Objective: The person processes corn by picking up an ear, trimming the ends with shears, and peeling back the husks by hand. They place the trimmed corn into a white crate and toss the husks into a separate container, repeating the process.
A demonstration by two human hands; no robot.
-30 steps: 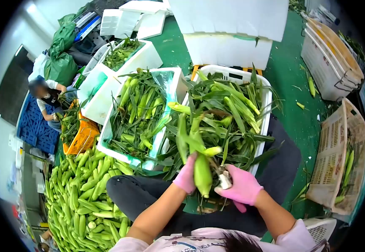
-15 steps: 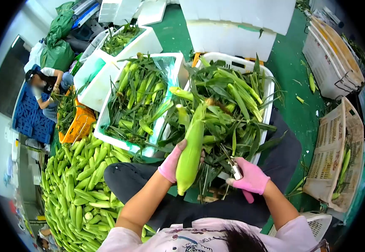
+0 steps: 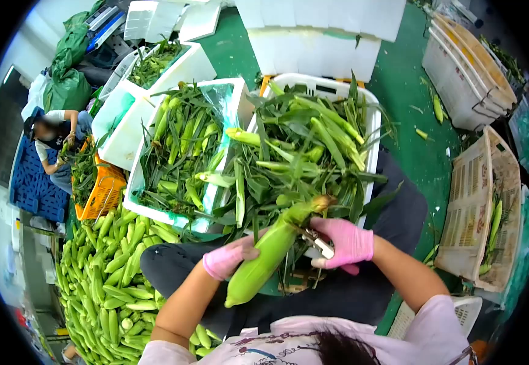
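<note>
My left hand (image 3: pixel 233 255), in a pink glove, is closed around a green ear of corn (image 3: pixel 263 258) still in its husk. The ear slants, with its smooth rounded end low on the left and its leafy end with brown silk at upper right. In my pink-gloved right hand (image 3: pixel 345 243) is a pair of pruning shears (image 3: pixel 320 245), gripped by the handles. Their blades lie against or just beside the ear's upper part; exact contact is hard to make out. Behind both hands, a white crate (image 3: pixel 374 121) holds leafy husks and corn stalks.
A foam box (image 3: pixel 133 204) of husks stands left of the crate. A large heap of corn (image 3: pixel 112 292) lies at lower left. A person (image 3: pixel 57 143) sits by an orange crate (image 3: pixel 103 191). Beige crates (image 3: pixel 477 207) line the right side.
The ear has tilted from near upright to a slant, its lower end swinging left. My right hand has brought the shears up and left to the ear. The whole view has shifted slightly.
</note>
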